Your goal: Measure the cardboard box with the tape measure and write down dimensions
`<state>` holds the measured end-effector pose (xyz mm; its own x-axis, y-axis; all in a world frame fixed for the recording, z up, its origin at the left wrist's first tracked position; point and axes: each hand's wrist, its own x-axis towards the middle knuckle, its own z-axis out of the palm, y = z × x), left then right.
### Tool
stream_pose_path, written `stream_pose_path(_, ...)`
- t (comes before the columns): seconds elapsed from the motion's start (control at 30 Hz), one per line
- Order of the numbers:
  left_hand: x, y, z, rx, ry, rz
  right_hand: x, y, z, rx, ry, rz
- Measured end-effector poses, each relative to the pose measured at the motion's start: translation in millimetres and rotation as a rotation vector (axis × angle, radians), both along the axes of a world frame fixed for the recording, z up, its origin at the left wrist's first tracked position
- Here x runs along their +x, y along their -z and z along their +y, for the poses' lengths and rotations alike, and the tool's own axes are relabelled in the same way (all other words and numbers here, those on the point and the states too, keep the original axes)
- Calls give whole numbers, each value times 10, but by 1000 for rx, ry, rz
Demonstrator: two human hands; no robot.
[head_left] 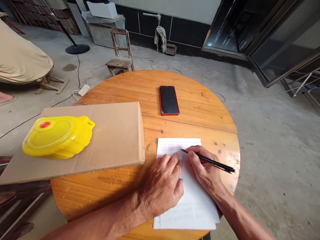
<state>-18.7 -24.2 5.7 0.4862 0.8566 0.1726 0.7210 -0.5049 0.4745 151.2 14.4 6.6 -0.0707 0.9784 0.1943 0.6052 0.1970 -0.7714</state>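
A small stack of white paper [193, 186] lies on the round wooden table, with rows of faint handwriting near its top and bottom edges. My right hand [205, 168] grips a black pen [215, 162], its tip at the written rows near the top of the sheet. Flat across the paper's left side rests my left hand [166, 183], fingers stretched out and nothing held. Its fingertips lie just left of the pen tip, and it covers part of the sheet.
A phone in a red case [169, 100] lies beyond the paper on the wooden table [200, 113]. At the left, a yellow plastic case [60, 136] sits on a cardboard box [117, 133] that overhangs the table edge. Behind stands a small wooden chair [121, 61]; cables cross the floor.
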Motion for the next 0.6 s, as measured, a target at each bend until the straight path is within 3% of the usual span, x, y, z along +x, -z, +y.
stream_pose_path(0.6,-8,-50,-4,-54,-4,-2,-18,4,-4,-56,-29,38)
